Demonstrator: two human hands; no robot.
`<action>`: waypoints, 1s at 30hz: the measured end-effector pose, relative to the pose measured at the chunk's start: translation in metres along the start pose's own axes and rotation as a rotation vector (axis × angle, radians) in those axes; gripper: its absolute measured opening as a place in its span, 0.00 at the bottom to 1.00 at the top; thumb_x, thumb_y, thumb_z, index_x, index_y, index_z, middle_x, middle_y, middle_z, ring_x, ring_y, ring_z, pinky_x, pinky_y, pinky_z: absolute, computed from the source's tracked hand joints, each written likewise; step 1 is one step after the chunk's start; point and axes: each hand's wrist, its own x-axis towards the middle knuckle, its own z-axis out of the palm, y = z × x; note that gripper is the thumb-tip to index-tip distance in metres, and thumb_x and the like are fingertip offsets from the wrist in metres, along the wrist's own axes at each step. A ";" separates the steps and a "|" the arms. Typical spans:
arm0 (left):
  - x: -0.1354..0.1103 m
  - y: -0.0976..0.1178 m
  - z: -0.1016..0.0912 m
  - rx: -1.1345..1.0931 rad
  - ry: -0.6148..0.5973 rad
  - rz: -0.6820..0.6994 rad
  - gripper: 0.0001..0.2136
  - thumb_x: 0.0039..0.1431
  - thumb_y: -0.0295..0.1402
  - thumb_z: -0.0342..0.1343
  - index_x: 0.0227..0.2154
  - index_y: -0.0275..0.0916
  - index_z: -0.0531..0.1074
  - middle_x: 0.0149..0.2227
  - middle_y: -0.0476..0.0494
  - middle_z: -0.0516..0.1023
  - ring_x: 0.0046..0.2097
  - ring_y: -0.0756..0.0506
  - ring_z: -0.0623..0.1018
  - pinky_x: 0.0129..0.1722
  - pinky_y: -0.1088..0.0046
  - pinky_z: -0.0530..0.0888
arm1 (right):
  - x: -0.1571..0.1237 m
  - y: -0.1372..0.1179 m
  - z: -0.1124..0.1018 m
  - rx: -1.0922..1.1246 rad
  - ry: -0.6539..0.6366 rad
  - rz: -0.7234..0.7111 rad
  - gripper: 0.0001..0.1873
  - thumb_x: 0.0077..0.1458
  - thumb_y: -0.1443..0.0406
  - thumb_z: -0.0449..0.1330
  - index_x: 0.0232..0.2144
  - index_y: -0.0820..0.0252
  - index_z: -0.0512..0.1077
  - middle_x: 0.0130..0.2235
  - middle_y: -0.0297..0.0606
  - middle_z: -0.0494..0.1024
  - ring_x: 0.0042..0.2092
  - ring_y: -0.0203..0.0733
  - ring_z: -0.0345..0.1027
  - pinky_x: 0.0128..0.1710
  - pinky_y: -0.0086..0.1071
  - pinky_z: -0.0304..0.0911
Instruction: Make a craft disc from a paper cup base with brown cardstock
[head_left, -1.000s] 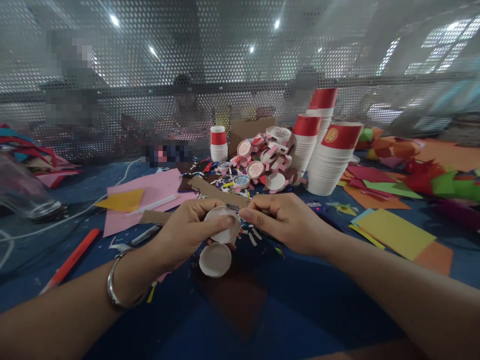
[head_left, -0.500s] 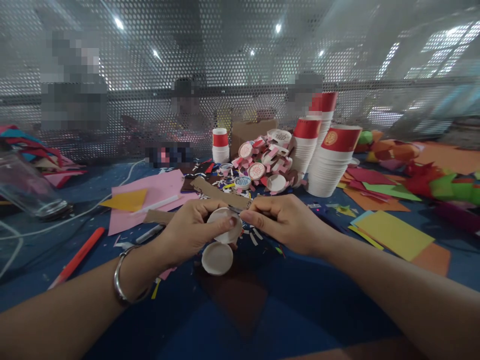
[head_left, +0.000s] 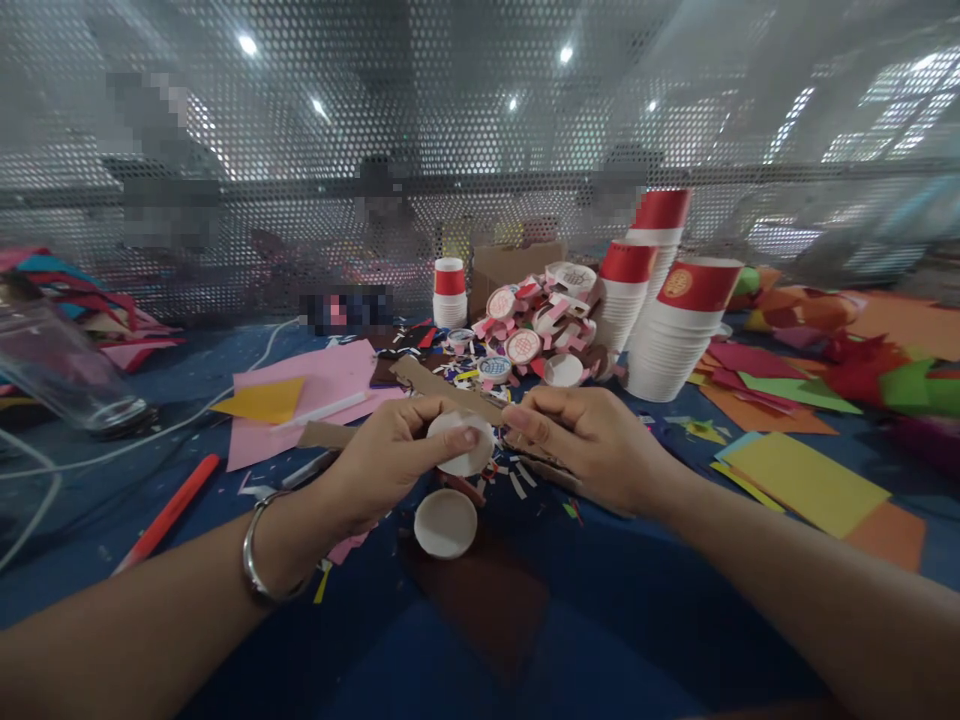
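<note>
Head view: left hand (head_left: 397,448) pinches white disc (head_left: 463,463), thumb hiding part; right hand (head_left: 589,437) curled nearby, hold I can't tell.

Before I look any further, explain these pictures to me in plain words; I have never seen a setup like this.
There is no machine: these are a person's two bare hands, and every picture comes from one camera worn on the head, looking forward and down. The left hand pinches a small white disc, thumb across it. The right hand is close beside it, fingers curled; what it grips, if anything, is unclear. A second disc shows just below. On the blue surface are a pink sheet, yellow paper, a heap of round pieces and stacked red-and-white cups.
</note>
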 end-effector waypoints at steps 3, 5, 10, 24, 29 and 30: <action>0.001 -0.002 0.003 -0.046 0.021 0.024 0.10 0.56 0.35 0.68 0.34 0.37 0.75 0.31 0.46 0.82 0.30 0.44 0.83 0.31 0.65 0.84 | 0.000 0.002 -0.001 0.068 0.045 0.064 0.29 0.63 0.41 0.55 0.26 0.60 0.67 0.22 0.28 0.62 0.25 0.32 0.53 0.24 0.31 0.46; 0.000 -0.003 0.006 -0.083 0.026 0.033 0.09 0.56 0.33 0.68 0.35 0.37 0.74 0.32 0.47 0.81 0.32 0.44 0.82 0.31 0.64 0.84 | 0.000 0.002 0.000 0.158 0.044 0.092 0.30 0.61 0.39 0.56 0.27 0.60 0.68 0.21 0.28 0.61 0.24 0.31 0.51 0.23 0.31 0.44; -0.004 0.000 0.012 -0.124 0.030 0.026 0.10 0.55 0.32 0.68 0.33 0.37 0.71 0.32 0.47 0.80 0.33 0.44 0.82 0.30 0.65 0.84 | -0.002 0.002 0.006 0.353 -0.025 0.116 0.28 0.57 0.41 0.62 0.30 0.60 0.70 0.23 0.28 0.63 0.24 0.31 0.51 0.22 0.29 0.44; -0.006 0.004 0.014 -0.159 0.045 -0.013 0.12 0.56 0.36 0.68 0.29 0.38 0.70 0.28 0.48 0.78 0.30 0.47 0.79 0.30 0.67 0.82 | -0.002 -0.002 0.009 0.631 -0.095 0.179 0.25 0.48 0.46 0.72 0.30 0.59 0.70 0.24 0.28 0.69 0.22 0.29 0.54 0.19 0.27 0.46; -0.006 0.003 0.012 -0.165 -0.001 -0.051 0.09 0.55 0.31 0.68 0.34 0.36 0.74 0.33 0.45 0.80 0.33 0.46 0.80 0.33 0.67 0.82 | -0.003 -0.002 0.009 0.622 -0.084 0.195 0.25 0.51 0.46 0.70 0.31 0.60 0.69 0.23 0.25 0.64 0.22 0.28 0.47 0.19 0.26 0.40; -0.006 0.004 0.012 -0.166 -0.014 -0.067 0.10 0.55 0.31 0.69 0.37 0.36 0.75 0.34 0.45 0.81 0.33 0.46 0.80 0.33 0.68 0.82 | -0.003 -0.002 0.009 0.620 -0.081 0.200 0.25 0.51 0.46 0.70 0.31 0.60 0.69 0.22 0.25 0.63 0.22 0.27 0.46 0.19 0.27 0.39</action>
